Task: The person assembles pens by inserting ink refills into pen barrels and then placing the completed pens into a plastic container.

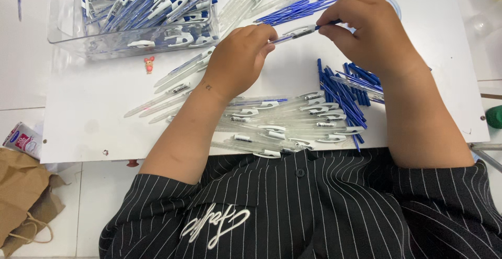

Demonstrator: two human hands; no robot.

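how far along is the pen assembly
Done: a clear bin holds many assembled pens. In hand: left hand and right hand hold one pen between them. Left: empty clear barrels and loose blue refills lie on the white board.

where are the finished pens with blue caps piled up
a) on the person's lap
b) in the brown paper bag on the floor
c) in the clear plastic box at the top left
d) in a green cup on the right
c: the clear plastic box at the top left of the white table is full of pens with blue caps.
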